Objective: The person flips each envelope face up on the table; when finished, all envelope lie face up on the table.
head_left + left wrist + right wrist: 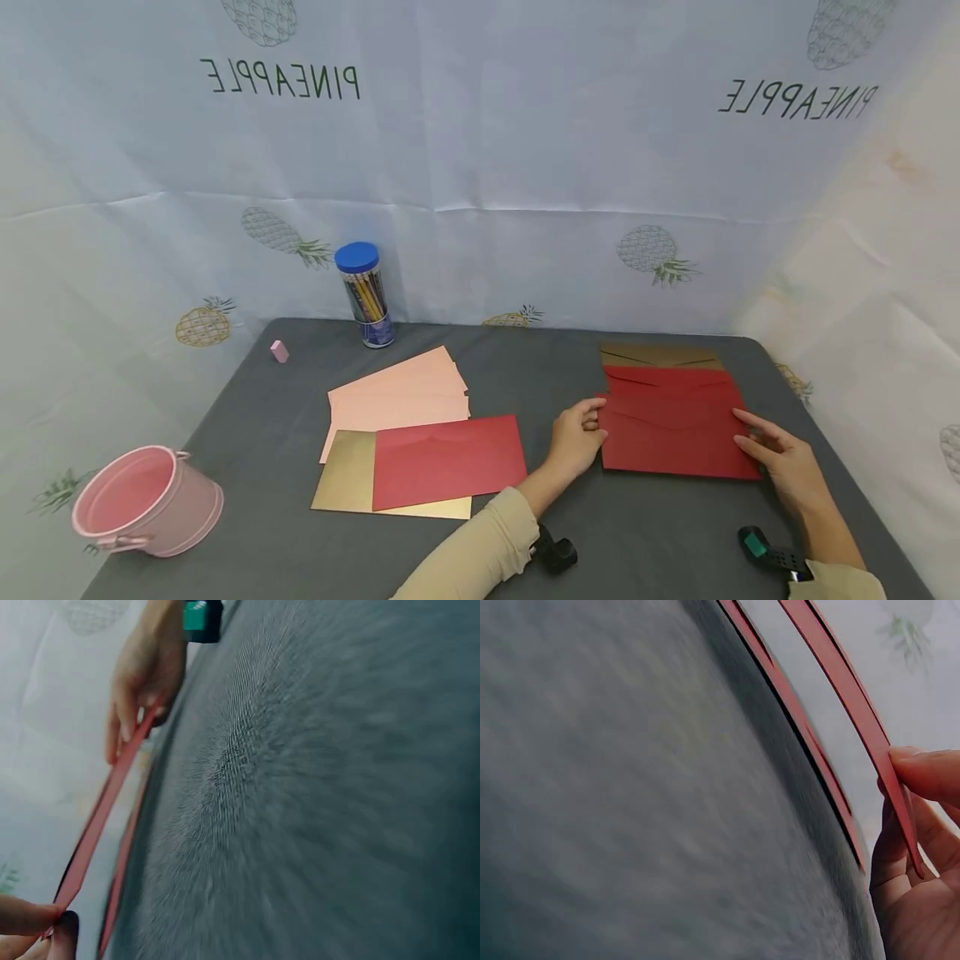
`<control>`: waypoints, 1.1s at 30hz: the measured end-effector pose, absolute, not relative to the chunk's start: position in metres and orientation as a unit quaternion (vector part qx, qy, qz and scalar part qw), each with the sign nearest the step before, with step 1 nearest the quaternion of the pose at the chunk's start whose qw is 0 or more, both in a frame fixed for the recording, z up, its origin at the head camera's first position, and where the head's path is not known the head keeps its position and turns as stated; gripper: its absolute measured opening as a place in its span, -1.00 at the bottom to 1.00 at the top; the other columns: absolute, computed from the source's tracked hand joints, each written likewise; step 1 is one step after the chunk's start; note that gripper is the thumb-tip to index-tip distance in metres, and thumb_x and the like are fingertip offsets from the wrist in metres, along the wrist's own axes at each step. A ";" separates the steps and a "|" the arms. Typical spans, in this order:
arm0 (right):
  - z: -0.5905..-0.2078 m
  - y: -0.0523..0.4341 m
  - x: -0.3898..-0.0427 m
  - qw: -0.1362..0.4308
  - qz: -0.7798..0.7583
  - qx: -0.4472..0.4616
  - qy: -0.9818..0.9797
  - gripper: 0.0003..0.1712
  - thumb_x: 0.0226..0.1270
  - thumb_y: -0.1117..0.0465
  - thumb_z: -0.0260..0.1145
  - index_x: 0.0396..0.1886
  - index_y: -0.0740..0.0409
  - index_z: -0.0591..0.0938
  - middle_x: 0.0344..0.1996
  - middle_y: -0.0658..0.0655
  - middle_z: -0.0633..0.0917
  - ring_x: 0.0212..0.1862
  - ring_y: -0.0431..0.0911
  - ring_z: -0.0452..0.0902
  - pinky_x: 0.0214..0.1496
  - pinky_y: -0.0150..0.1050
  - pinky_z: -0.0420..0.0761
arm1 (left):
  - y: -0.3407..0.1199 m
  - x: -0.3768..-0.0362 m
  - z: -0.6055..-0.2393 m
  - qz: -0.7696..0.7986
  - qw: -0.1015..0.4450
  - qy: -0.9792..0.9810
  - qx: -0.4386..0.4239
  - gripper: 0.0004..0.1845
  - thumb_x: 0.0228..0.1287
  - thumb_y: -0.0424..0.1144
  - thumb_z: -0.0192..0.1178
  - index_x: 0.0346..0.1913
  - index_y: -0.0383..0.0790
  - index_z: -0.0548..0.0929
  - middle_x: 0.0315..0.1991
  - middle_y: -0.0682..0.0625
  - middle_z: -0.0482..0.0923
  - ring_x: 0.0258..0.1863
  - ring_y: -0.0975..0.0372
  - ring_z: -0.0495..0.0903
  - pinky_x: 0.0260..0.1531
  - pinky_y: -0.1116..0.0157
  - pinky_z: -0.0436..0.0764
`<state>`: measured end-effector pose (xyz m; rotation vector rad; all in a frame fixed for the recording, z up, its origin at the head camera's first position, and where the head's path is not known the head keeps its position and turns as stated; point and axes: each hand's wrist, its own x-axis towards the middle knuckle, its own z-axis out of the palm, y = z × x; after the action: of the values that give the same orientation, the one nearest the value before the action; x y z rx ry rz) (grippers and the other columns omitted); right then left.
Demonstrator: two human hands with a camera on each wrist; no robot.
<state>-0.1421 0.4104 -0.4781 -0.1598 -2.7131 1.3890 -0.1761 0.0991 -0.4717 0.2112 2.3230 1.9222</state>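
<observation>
Both hands pinch a red envelope point(675, 437) by its two short ends, over the right part of the table. My left hand point(576, 437) has its left end between thumb and fingers, and my right hand point(783, 467) has the right end. In the right wrist view the held envelope point(847, 694) is lifted, with a gap above another red envelope point(791, 705) lying on the table. Behind the held one, part of a red envelope point(675, 377) and a gold envelope point(660, 356) show; how many lie beneath is hidden.
Left of my left hand lie pink envelopes point(397, 404), a gold envelope point(343, 475) and a red one point(450, 462), overlapping. A blue-lidded jar of pencils point(365, 296) stands at the back, a small pink block point(279, 352) near it. A pink bucket point(176, 517) is at front left.
</observation>
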 end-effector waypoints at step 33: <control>-0.483 0.431 -0.182 0.015 0.452 -0.131 -0.882 -0.38 0.40 -0.06 0.12 0.40 0.00 0.32 0.43 0.30 0.17 0.39 0.21 0.07 -0.24 -0.68 0.35 | 0.145 -0.194 -0.477 0.488 -0.011 0.869 0.083 -0.56 0.16 -0.43 0.25 0.14 -0.40 0.55 -0.02 -0.11 0.51 -0.04 0.13 0.52 -0.13 0.39 0.55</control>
<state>-0.1818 0.4311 -0.4827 -0.4081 -2.7453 1.4071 -0.1941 0.1453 -0.4769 0.2640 2.7473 1.5451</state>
